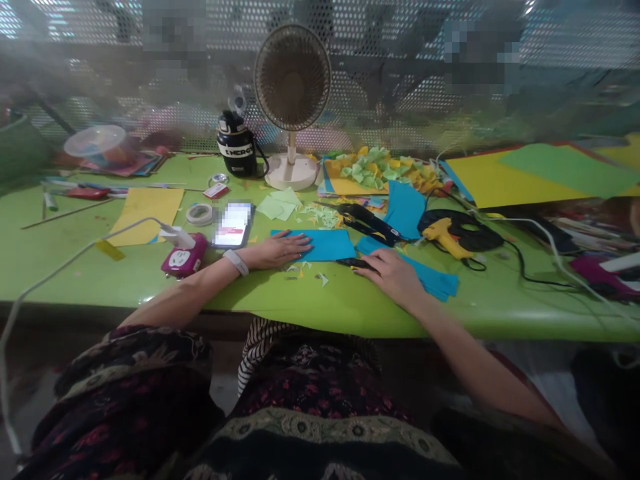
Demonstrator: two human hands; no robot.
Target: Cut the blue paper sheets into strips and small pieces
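Two hands, apart. Left hand (283, 250) lies flat, fingers spread, on the left part of the blue sheet (330, 245), which sits on the desk (300, 300) in front of the body. Right hand (395, 273) is closed around a slim black tool (354, 263), its tip at the sheet's near right edge; contact and tip type can't be told. Looks like edge work: best to press evenly with the left palm, fingertips well away from the tip, and guide the tool low and steady.

Paper scraps (323, 279) lie just below the near edge; brushing them off should help the sheet lie flat. Loose blue strips (437, 280) lie beside the right hand and could snag or shift. Farther out: black hinged tool (367, 223) behind the sheet, yellow glue gun (447, 240) to the right; cord best left out of the way.
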